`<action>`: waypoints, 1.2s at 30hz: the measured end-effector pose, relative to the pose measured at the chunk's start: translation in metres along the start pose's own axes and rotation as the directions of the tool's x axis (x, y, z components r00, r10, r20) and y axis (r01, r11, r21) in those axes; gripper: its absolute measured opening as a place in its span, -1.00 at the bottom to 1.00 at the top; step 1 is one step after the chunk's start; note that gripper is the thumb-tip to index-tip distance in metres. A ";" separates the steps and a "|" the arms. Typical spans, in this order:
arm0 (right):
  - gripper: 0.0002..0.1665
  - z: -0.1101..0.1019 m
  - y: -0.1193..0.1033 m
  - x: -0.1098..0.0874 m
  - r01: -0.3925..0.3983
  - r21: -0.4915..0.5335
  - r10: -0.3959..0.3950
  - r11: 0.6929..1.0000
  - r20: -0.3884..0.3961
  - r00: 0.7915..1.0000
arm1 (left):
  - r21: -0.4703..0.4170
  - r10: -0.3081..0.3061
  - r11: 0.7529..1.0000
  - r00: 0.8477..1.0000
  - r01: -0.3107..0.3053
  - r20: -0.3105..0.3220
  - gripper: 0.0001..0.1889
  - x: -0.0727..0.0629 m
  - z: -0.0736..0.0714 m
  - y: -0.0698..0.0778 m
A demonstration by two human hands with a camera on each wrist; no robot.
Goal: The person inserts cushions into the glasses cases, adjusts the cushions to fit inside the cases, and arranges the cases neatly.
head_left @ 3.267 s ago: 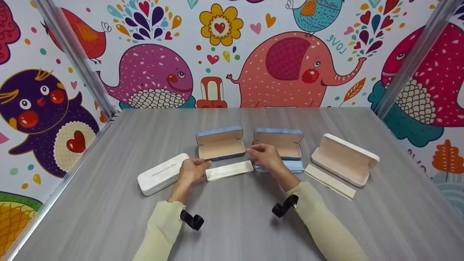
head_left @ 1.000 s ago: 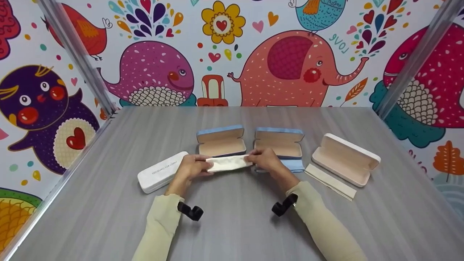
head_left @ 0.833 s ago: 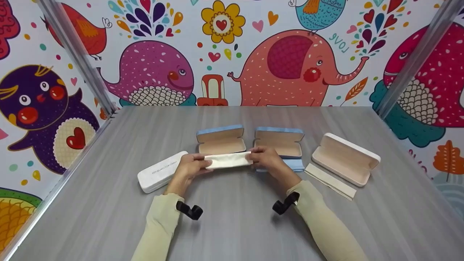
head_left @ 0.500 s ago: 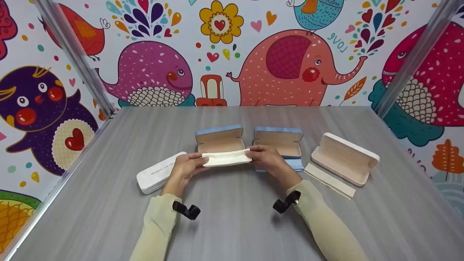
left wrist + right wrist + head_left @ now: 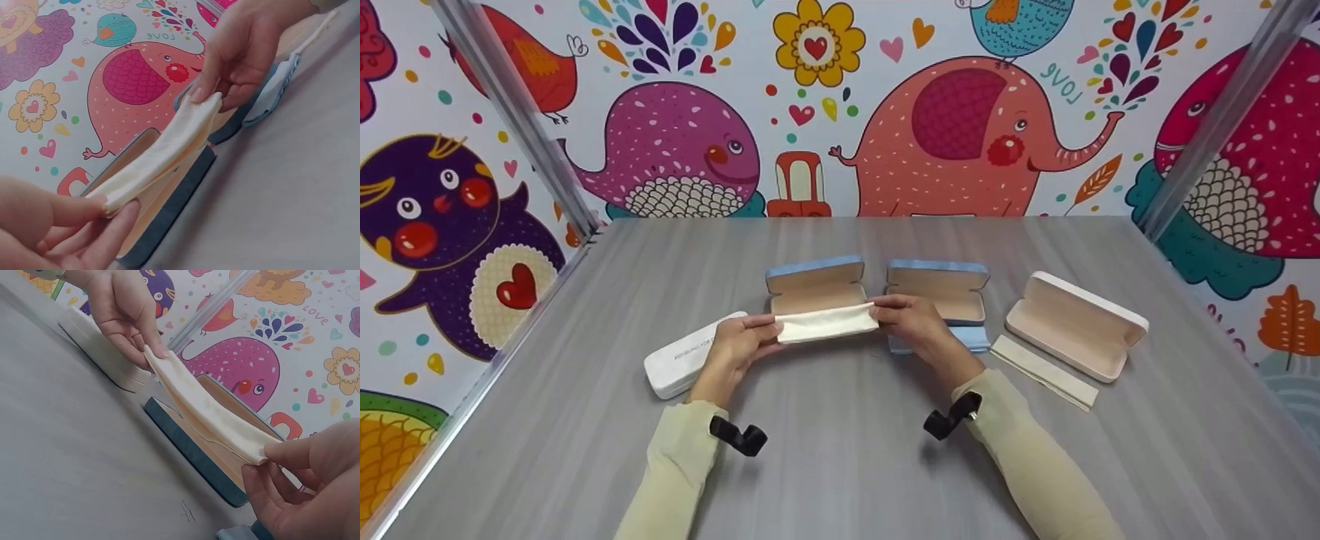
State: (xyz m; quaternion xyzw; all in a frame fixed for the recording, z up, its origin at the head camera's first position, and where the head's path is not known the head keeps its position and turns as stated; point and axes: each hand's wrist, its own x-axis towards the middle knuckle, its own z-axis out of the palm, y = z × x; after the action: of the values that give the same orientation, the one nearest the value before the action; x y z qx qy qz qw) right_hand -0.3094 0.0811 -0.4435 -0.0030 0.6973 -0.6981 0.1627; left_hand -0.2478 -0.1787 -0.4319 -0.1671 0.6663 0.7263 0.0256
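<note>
A folded cream cleaning cloth (image 5: 826, 322) is stretched between my two hands, lifted off the table. My left hand (image 5: 733, 346) pinches its left end between thumb and fingers. At the other end, my right hand (image 5: 919, 328) pinches it the same way. Just behind and below the cloth stands an open blue glasses case (image 5: 816, 277) with a beige lining, its front rim partly hidden. In the left wrist view the folded layers of the cloth (image 5: 163, 149) show along its lower edge. The right wrist view has the cloth (image 5: 208, 408) above the case's dark front wall (image 5: 194, 453).
A second open blue case (image 5: 941, 289) stands to the right, a folded blue cloth (image 5: 971, 339) before it. Farther right are an open white case (image 5: 1072, 330) and a folded beige cloth (image 5: 1046, 373). A closed white case (image 5: 679, 364) lies partly behind my left hand.
Earlier the cream cloth lay on the table with my hands at its ends. Both hands have since pinched it, lifted it and moved it back toward the left blue case.
</note>
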 end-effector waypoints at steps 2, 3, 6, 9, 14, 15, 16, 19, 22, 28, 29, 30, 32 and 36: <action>-0.61 0.002 -0.002 0.000 0.006 -0.013 -0.006 1.000 -0.018 1.000 | 0.020 0.004 1.000 1.000 -0.003 -0.020 -0.60 0.001 0.000 0.004; -0.60 0.003 -0.002 0.001 0.009 -0.016 -0.010 1.000 -0.025 1.000 | 0.034 0.004 0.999 1.000 -0.003 -0.031 -0.61 0.001 0.000 0.007; -0.60 0.007 -0.005 0.004 0.020 -0.033 -0.022 0.999 -0.053 0.998 | 0.081 0.002 0.997 0.998 0.002 -0.058 -0.63 0.002 0.001 0.013; -0.62 0.011 -0.010 0.007 0.026 -0.045 -0.030 0.999 -0.088 0.996 | 0.100 -0.006 0.995 0.997 0.014 -0.082 -0.64 0.004 0.002 0.018; -0.66 0.014 -0.016 0.015 -0.008 -0.065 0.000 0.998 -0.125 0.992 | 0.083 -0.030 0.996 0.996 0.037 -0.088 -0.64 0.009 0.003 0.022; -0.67 0.014 -0.017 0.016 -0.018 -0.079 0.007 0.997 -0.133 0.991 | 0.084 -0.030 0.996 0.996 0.037 -0.088 -0.63 0.010 0.003 0.022; -0.69 0.014 -0.018 0.018 -0.025 -0.096 0.012 0.995 -0.140 0.990 | 0.086 -0.029 0.996 0.996 0.036 -0.087 -0.63 0.012 0.003 0.023; -0.72 0.015 -0.023 0.022 -0.025 -0.131 0.005 0.991 -0.154 0.988 | 0.100 -0.025 0.994 0.995 0.034 -0.095 -0.62 0.016 0.004 0.025; -0.72 0.015 -0.027 0.026 -0.012 -0.146 -0.012 0.989 -0.159 0.987 | 0.091 -0.033 0.995 0.995 0.042 -0.098 -0.60 0.019 0.005 0.027; -0.75 0.020 -0.030 0.032 -0.018 -0.163 -0.010 0.986 -0.167 0.986 | 0.104 -0.032 0.994 0.991 0.045 -0.129 -0.60 0.025 0.005 0.032; -0.76 0.021 -0.030 0.033 -0.019 -0.162 -0.008 0.987 -0.167 0.986 | 0.109 -0.027 0.993 0.990 0.042 -0.138 -0.60 0.026 0.005 0.033; -0.77 0.022 -0.030 0.034 -0.021 -0.162 -0.007 0.987 -0.168 0.986 | 0.117 -0.024 0.992 0.989 0.041 -0.147 -0.60 0.027 0.004 0.033; -0.78 0.025 -0.030 0.036 -0.016 -0.152 -0.010 0.988 -0.172 0.985 | 0.118 -0.017 0.992 0.987 0.035 -0.157 -0.60 0.030 0.003 0.034; -0.79 0.030 -0.030 0.041 0.006 -0.151 -0.036 0.989 -0.198 0.980 | 0.130 -0.009 0.991 0.985 0.032 -0.172 -0.60 0.033 0.002 0.034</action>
State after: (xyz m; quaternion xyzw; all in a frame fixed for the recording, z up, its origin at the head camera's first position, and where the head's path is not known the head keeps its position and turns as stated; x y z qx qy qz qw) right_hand -0.3476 0.0422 -0.4226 0.0476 0.7604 -0.6423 0.0838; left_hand -0.2881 -0.1865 -0.4084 -0.2336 0.7109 0.6633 -0.0134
